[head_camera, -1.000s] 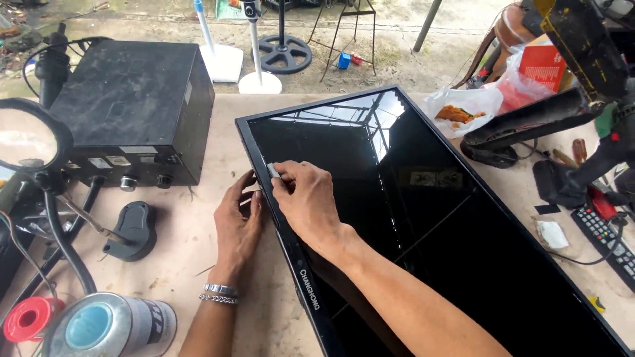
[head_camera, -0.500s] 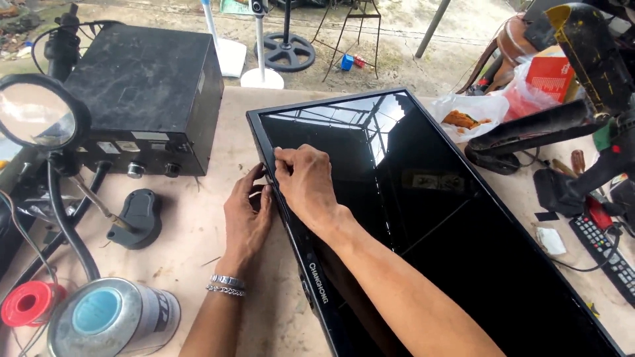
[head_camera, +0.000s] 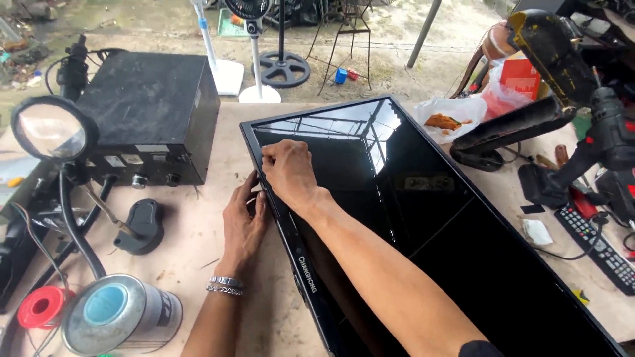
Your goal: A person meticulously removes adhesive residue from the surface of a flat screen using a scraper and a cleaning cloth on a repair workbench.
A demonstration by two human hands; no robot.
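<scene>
On the workbench, the left hand (head_camera: 243, 221) is laid flat against the television panel (head_camera: 423, 225) edge, gripping nothing. The right hand (head_camera: 289, 172) is pressed knuckles-up upon its bezel; its grip cannot be told.

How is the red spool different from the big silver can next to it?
The red spool is small, flat and bright red, while the silver can is far bigger and grey metal with a pale blue top. The spool lies at the table's very edge; the can lies nearer the left hand. Both are round and lie in the near left corner.
</scene>
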